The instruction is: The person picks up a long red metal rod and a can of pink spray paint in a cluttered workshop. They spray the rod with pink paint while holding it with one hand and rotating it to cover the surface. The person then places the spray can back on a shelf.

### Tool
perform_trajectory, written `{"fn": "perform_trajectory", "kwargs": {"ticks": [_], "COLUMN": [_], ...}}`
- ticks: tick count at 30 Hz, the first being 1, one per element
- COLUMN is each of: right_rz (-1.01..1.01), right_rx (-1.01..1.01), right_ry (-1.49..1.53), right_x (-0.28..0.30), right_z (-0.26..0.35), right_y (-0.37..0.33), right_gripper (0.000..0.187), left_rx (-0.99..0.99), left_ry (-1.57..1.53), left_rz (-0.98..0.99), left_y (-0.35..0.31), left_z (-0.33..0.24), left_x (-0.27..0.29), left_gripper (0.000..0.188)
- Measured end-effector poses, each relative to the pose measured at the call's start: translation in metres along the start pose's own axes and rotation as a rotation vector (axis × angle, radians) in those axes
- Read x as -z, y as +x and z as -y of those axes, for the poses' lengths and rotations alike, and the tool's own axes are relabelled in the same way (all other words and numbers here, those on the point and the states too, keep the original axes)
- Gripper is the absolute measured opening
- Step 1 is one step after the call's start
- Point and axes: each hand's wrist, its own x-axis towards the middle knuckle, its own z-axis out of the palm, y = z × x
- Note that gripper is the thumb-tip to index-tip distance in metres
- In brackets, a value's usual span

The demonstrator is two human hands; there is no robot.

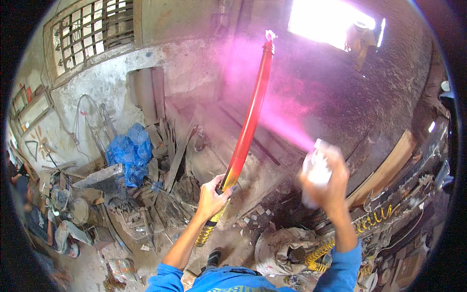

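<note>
My left hand is closed around a long, slightly curved sword, just above its yellow-and-black wrapped grip. The sword stands nearly upright, leaning right. Its length is red, turning yellow near my fingers, and a pinkish-white tuft is tied at its tip. My right hand, blurred by motion, is wrapped around a white spray can to the right of the sword, apart from it. A pink jet leaves the can's top toward the red length, and pink mist hangs behind it.
A blue plastic bundle and wood scraps lie against the left wall. Near my right arm, a yellow coiled hose runs beside a pale sack. Another person is at the far left. A bright window opens at upper right.
</note>
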Motion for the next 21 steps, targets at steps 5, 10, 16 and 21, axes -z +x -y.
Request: {"fn": "perform_trajectory", "kwargs": {"ticks": [5, 10, 16, 21], "right_rz": [0.282, -0.072, -0.161, 0.241], "right_rx": [0.182, -0.143, 0.152, 0.277], "right_ry": [0.267, 0.209, -0.097, 0.052], "right_x": [-0.009, -0.017, -0.015, -0.025], "right_z": [0.077, 0.019, 0.014, 0.085], "right_y": [-0.040, 0.031, 0.012, -0.062], "right_gripper": [0.059, 0.062, 0.061, 0.059], "left_rx": [0.033, 0.136, 0.142, 0.117], "left_ry": [0.000, -0.152, -0.207, -0.214], "left_rz": [0.009, -0.024, -0.086, -0.152], "left_y": [0.004, -0.003, 0.000, 0.005], "left_z": [-0.003, 0.003, 0.012, 0.009], "left_x": [0.002, -0.005, -0.008, -0.012], "left_gripper": [0.040, 0.038, 0.037, 0.037]}}
